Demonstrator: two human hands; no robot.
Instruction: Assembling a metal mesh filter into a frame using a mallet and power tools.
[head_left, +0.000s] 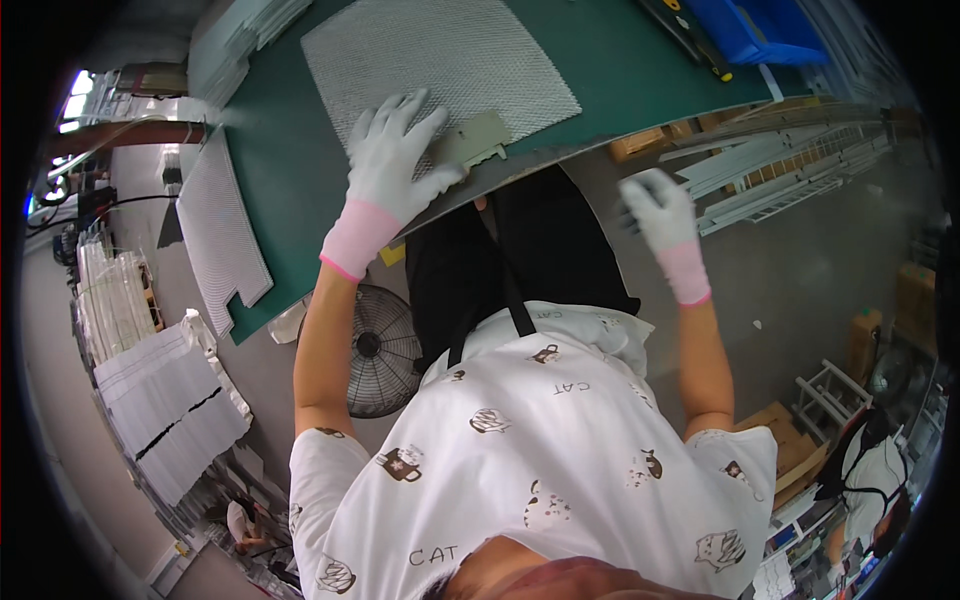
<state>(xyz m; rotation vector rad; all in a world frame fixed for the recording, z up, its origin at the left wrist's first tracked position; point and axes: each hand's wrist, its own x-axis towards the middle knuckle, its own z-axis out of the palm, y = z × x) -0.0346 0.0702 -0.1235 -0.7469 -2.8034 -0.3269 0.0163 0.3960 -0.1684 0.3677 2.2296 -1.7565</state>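
Observation:
My left hand (pixel 395 165), in a white glove with a pink cuff, lies flat with fingers spread on the near edge of a grey mesh sheet (pixel 440 55) that rests on a green table mat (pixel 280 150). A small beige notched plate (pixel 480 142) sits on the mesh just right of that hand. My right hand (pixel 658 210), gloved the same way, hangs off the table's edge over the floor, blurred, with nothing seen in it.
A second mesh sheet (pixel 220 240) overhangs the table's left end. Blue bins (pixel 760 28) stand at the far right of the table. A floor fan (pixel 380 350) sits under the table. White metal frames (pixel 780 165) lie on the floor at right. Another person (pixel 870 480) stands at lower right.

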